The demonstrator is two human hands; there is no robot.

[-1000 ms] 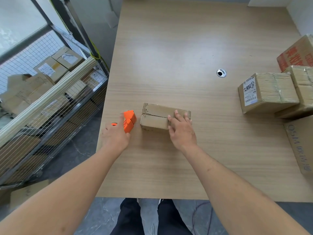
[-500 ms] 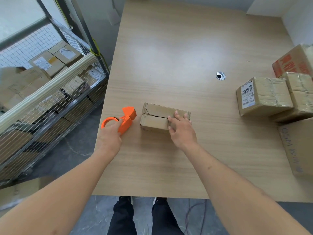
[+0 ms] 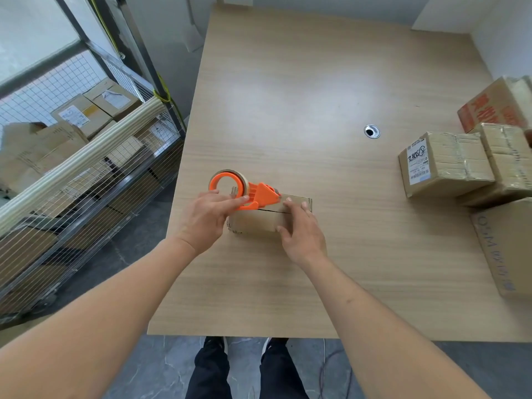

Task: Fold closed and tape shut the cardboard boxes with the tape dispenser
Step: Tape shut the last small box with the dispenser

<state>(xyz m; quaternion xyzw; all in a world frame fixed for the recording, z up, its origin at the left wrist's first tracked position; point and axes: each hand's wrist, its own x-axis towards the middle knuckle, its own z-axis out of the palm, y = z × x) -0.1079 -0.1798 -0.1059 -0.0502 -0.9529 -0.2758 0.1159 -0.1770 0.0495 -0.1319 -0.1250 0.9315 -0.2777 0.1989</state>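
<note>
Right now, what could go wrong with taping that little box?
The orange tape dispenser in the left hand has its cutter end close to the right hand's fingertips, so they could get nicked. The cardboard box seam still gapes slightly, so tape might seal it crooked.

A small box (image 3: pixel 259 223) is set near the table's (image 3: pixel 316 96) front-left corner; the tape dispenser (image 3: pixel 244 191) is held over its left end. Taped parcels (image 3: pixel 443 165) are stacked along the right edge.
</note>
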